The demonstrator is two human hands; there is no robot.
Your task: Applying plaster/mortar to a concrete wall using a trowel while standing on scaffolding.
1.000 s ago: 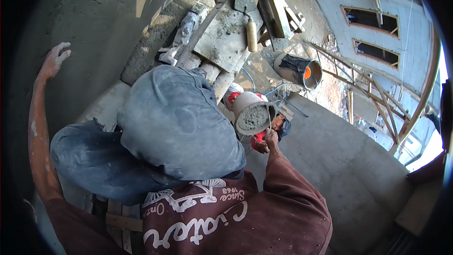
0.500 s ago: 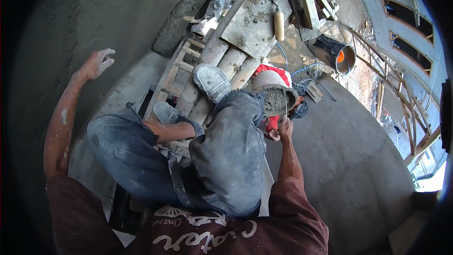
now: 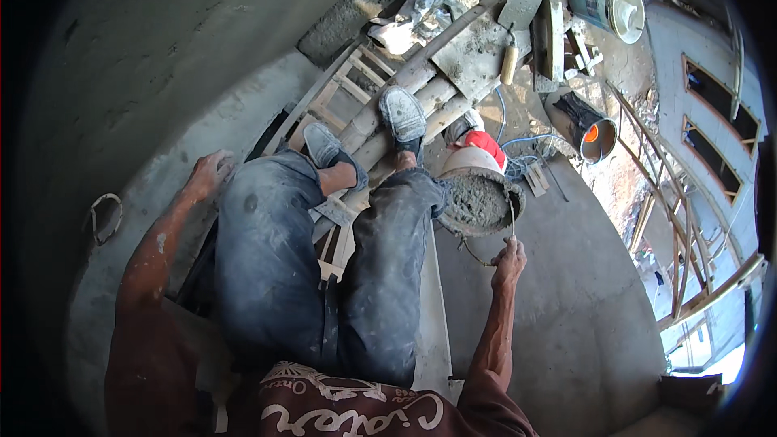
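My right hand [image 3: 508, 260] is closed around the handle of a bucket [image 3: 473, 163] beside my right knee. Grey wet mortar [image 3: 477, 201] nearly fills it, and a thin rod-like piece of the handle rises from my fist to the rim. My left hand [image 3: 212, 171] seems to hold nothing; its fingers are loosely bent and apart, beside my left knee at the pale concrete ledge [image 3: 186, 129]. A trowel with a wooden handle [image 3: 509, 63] lies on the mortar-smeared board [image 3: 469, 57] beyond my feet. Something red and white [image 3: 486, 146] shows behind the bucket, partly hidden.
Bamboo poles [image 3: 429, 97] and a wooden slatted frame [image 3: 344, 89] lie under my feet. To the far right stand a blue-and-white pail [image 3: 611, 4] and a tipped, dark-lined bucket [image 3: 587, 125]. A grey wall [image 3: 162, 48] rises at left; concrete floor [image 3: 566, 275] lies lower right.
The mortar bucket now appears larger and nearer, with my right hand on its handle; another person's hands near it are no longer visible. My left hand has lowered toward my knee.
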